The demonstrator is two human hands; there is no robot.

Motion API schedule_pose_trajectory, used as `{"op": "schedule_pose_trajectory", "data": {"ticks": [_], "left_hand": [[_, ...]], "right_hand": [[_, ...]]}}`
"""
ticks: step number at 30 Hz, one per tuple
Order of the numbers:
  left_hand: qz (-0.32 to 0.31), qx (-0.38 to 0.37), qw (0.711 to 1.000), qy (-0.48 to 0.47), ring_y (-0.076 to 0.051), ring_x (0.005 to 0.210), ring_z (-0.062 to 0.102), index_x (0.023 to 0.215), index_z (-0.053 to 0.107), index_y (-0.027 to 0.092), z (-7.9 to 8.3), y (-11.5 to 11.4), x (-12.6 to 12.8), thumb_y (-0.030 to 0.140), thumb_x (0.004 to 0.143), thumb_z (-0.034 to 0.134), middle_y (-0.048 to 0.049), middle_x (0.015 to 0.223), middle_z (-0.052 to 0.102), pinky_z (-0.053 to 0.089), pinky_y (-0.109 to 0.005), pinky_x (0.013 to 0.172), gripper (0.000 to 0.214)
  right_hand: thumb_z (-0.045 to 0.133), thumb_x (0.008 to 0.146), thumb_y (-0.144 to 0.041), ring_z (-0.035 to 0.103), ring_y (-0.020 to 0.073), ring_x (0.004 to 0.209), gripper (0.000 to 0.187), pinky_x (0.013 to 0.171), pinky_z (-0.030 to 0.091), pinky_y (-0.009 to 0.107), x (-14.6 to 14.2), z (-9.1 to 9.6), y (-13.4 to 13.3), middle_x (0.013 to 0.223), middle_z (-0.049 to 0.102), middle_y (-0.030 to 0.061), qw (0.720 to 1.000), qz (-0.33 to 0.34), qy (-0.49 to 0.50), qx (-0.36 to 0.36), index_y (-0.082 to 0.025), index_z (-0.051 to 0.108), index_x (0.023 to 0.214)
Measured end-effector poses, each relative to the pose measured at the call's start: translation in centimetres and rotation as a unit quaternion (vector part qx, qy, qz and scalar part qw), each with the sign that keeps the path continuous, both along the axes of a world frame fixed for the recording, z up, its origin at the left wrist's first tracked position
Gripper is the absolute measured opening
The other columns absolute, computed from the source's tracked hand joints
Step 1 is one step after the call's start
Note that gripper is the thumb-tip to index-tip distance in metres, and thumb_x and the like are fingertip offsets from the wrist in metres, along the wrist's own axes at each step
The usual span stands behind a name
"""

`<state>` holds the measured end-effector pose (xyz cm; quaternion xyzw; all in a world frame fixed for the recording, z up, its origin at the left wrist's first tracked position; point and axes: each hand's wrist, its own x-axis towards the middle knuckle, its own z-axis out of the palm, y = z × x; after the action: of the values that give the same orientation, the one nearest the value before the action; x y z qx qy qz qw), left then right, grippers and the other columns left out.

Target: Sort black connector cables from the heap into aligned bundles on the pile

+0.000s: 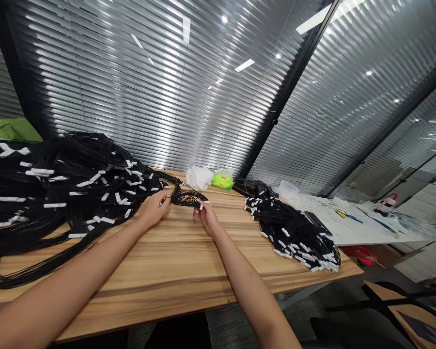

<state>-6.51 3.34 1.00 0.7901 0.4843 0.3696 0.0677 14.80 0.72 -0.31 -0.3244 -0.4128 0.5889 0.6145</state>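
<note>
A bundle of thin black cables stretches between my two hands above the wooden table. My left hand is closed around the bundle near the big cable heap. The bundle's white-tagged end is pinched by my right hand. To the left spreads a large heap of black cables with many white labels. On the right lies a smaller pile of black cables, its white ends pointing mostly toward the table's front edge.
A crumpled white plastic bag and a green tissue pack sit at the back, by the blinds-covered glass wall. Beyond the right pile stands a white table with tools and papers. A chair is at lower right.
</note>
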Motion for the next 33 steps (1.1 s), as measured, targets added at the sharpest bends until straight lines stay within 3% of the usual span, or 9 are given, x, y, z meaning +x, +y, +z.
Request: {"op": "schedule_pose_trajectory", "data": {"ticks": [4, 11, 19, 27, 33], "left_hand": [[0.018, -0.019, 0.999, -0.023, -0.019, 0.078, 0.056, 0.081, 0.056, 0.022, 0.0, -0.1, -0.2, 0.031, 0.092, 0.031, -0.0020, 0.084, 0.062, 0.034, -0.027, 0.065, 0.028], [0.012, -0.046, 0.997, -0.055, -0.016, 0.075, 0.054, 0.073, 0.053, 0.021, 0.1, 0.1, -0.7, 0.041, 0.089, 0.038, 0.0001, 0.077, 0.059, 0.036, -0.025, 0.064, 0.030], [0.025, -0.120, 0.991, -0.061, -0.017, 0.077, 0.062, 0.109, 0.057, 0.026, -0.8, 0.7, -0.1, 0.039, 0.092, 0.034, 0.0007, 0.089, 0.069, 0.041, -0.025, 0.067, 0.031], [0.052, -0.156, 0.986, -0.003, -0.021, 0.078, 0.064, 0.094, 0.066, 0.027, -0.4, 0.3, 0.0, 0.034, 0.087, 0.042, -0.0002, 0.087, 0.072, 0.041, -0.026, 0.065, 0.026], [0.029, -0.149, 0.988, 0.030, -0.024, 0.098, 0.063, 0.099, 0.067, 0.028, -0.8, 0.4, 0.2, 0.036, 0.087, 0.046, -0.0022, 0.104, 0.071, 0.042, -0.027, 0.072, 0.026]], "right_hand": [[0.063, 0.074, -0.035, 0.041, 0.0099, 0.047, 0.022, 0.051, 0.040, 0.024, -0.3, 0.1, -0.5, 0.050, 0.044, -0.0056, 0.999, 0.039, 0.005, -0.012, -0.021, 0.050, 0.063], [0.058, 0.079, -0.033, 0.040, 0.0103, 0.046, 0.021, 0.052, 0.040, 0.024, -0.1, 0.4, -1.0, 0.047, 0.044, -0.0050, 0.993, 0.104, -0.030, -0.045, -0.018, 0.056, 0.065], [0.063, 0.075, -0.042, 0.049, 0.0112, 0.049, 0.026, 0.052, 0.040, 0.024, 0.0, -0.5, -0.1, 0.053, 0.056, -0.0016, 0.993, 0.074, -0.076, -0.053, -0.018, 0.054, 0.070], [0.062, 0.076, -0.046, 0.051, 0.0113, 0.047, 0.031, 0.051, 0.038, 0.024, -0.1, -0.7, -0.2, 0.054, 0.059, 0.0004, 0.989, 0.068, -0.117, -0.057, -0.017, 0.055, 0.068], [0.060, 0.076, -0.048, 0.052, 0.0120, 0.048, 0.031, 0.052, 0.039, 0.025, -0.2, -0.9, 0.0, 0.057, 0.060, 0.0009, 0.989, 0.051, -0.128, -0.050, -0.017, 0.056, 0.071]]}}
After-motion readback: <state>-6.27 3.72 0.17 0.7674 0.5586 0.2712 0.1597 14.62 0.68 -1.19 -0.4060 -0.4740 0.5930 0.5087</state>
